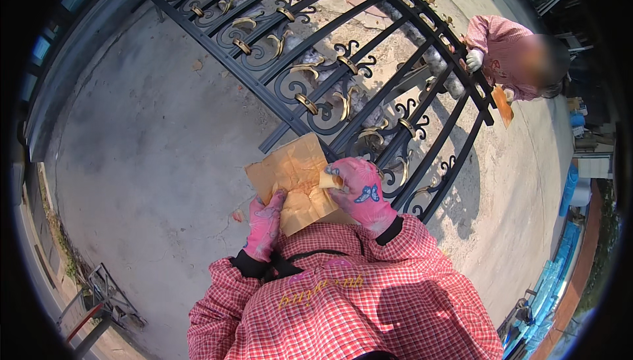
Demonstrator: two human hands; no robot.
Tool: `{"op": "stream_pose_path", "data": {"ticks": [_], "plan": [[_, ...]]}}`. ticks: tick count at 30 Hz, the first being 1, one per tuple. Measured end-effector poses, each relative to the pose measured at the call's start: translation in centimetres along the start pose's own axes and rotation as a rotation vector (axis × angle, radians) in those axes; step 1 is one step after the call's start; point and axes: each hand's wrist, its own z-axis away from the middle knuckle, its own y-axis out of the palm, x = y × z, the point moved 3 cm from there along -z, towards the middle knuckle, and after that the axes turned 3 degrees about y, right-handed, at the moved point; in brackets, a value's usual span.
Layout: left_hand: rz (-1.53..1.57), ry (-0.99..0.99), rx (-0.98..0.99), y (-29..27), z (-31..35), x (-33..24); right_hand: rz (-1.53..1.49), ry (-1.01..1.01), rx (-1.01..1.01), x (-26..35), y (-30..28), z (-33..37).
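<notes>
A creased sheet of brown paper [295, 177] is held out in front of my chest. My left hand [265, 222], in a pink patterned glove, grips its lower left edge with the thumb on top. My right hand [362, 193], in a matching glove with a blue butterfly, pinches a small pale-yellow piece [328, 180] over the sheet's right side; what kind of piece it is I cannot tell. Just beyond the paper lies a black metal fence panel [273, 137] with scrollwork and gold-coloured accents.
Across the panel at the far right, a person [504, 63] in a red checked top and white gloves bends over its edge, holding an orange-brown sheet [503, 106]. Blue-wrapped material [552, 287] lines the right side. A metal frame [109, 297] stands at lower left on the concrete floor [145, 162].
</notes>
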Motion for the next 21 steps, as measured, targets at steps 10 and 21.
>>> {"op": "stream_pose_path", "data": {"ticks": [10,21], "plan": [[0.159,0.059,-0.215,0.8,1.4,1.7,-0.104,0.235,-0.286,-15.3,-3.2,1.3],[0.158,0.023,-0.374,1.4,4.7,1.7,0.136,0.209,-0.137,-23.1,1.3,-2.0]]}}
